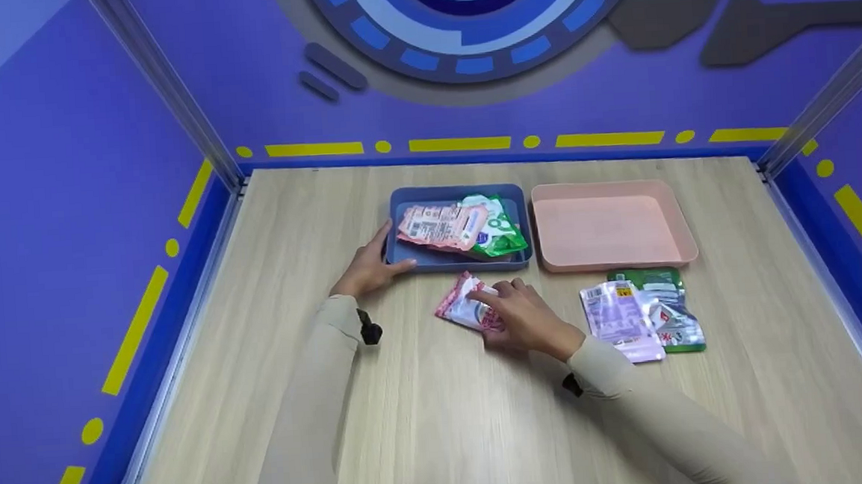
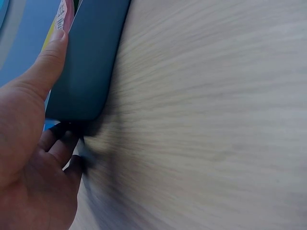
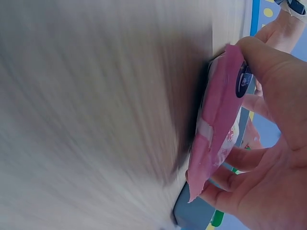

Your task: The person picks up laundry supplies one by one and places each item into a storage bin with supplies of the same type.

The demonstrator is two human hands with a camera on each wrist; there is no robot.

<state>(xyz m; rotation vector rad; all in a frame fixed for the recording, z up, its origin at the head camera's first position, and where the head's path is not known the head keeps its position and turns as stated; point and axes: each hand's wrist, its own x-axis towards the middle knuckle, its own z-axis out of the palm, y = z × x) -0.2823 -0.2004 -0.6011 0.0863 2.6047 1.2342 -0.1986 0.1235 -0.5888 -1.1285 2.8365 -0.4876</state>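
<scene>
On the pale, wood-grained desk [image 1: 427, 422], a blue tray [image 1: 470, 264] and a pink tray [image 1: 606, 231] are placed side by side toward the far edge. In front of the pink tray, a green-and-silver packet [image 1: 676, 313] is laid flat, partly covered by a lilac packet [image 1: 619, 316].

The left hand [image 2: 33, 158] holds the corner of a blue tray [image 2: 86, 62] on a wood-grain tabletop [image 2: 211, 120].
</scene>
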